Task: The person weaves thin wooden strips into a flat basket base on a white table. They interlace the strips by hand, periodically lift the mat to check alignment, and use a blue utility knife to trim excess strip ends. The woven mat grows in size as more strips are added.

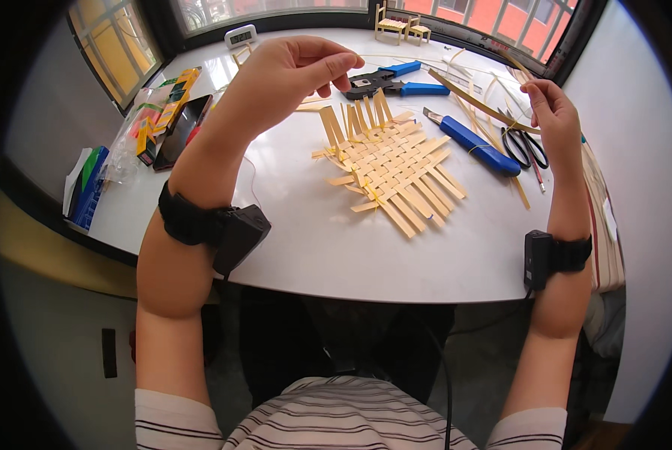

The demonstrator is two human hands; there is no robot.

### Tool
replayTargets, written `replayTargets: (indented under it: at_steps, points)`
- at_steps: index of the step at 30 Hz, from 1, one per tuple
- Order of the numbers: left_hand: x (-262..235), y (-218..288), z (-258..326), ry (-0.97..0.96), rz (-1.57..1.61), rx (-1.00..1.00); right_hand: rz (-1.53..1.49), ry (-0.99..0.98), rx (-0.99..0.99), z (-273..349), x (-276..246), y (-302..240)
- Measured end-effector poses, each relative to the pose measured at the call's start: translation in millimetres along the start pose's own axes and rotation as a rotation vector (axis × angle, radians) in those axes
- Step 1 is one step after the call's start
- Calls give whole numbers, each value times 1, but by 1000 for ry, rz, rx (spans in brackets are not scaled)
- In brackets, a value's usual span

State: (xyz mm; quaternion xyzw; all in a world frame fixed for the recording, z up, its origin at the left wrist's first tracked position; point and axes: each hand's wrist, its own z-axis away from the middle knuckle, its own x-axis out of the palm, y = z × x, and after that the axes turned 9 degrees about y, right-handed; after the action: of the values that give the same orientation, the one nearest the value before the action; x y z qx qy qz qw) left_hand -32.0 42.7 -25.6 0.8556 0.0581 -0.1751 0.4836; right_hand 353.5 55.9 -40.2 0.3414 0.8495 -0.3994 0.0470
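My left hand [306,67] is raised over the table with thumb and fingertips pinched on the end of a thin pale strip. At the right, my right hand [552,109] is closed, thumb against fingers, with a bamboo strip [478,103] running into it from the upper left. Whether both hands hold one and the same strip I cannot tell. Between and below them lies a woven bamboo mat [388,161], its loose strip ends sticking out; those at its far side stand up. Small yellow ties show at its edges.
Crimping pliers [388,81] with blue handles lie behind the mat. A blue utility knife [475,146] and black scissors [526,146] lie to its right, among loose strips. Boxes [174,101] and a phone [183,131] are at the left. Small chairs [392,26] and a clock [240,36] stand far back.
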Motion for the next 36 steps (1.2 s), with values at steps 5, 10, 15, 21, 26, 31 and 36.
replayTargets:
  at_steps: [5,10,15,21,26,31,36]
  points:
    - [19,5,8,59,-120,113,183,44,-61,4,0,-1]
    - [41,22,30,52,-416,399,-497,-342,-44,43,25,-76]
    - [52,24,39,82,-420,611,-653,-626,78,84,49,-102]
    - [54,23,41,-6,-426,604,-514,-633,120,77,41,-102]
    - [56,25,40,20,-385,569,-442,-560,38,75,40,-94]
    - [55,27,41,17,-357,586,-348,-533,-17,75,42,-88]
    - [50,24,37,33,-387,564,-392,-471,-23,75,42,-88]
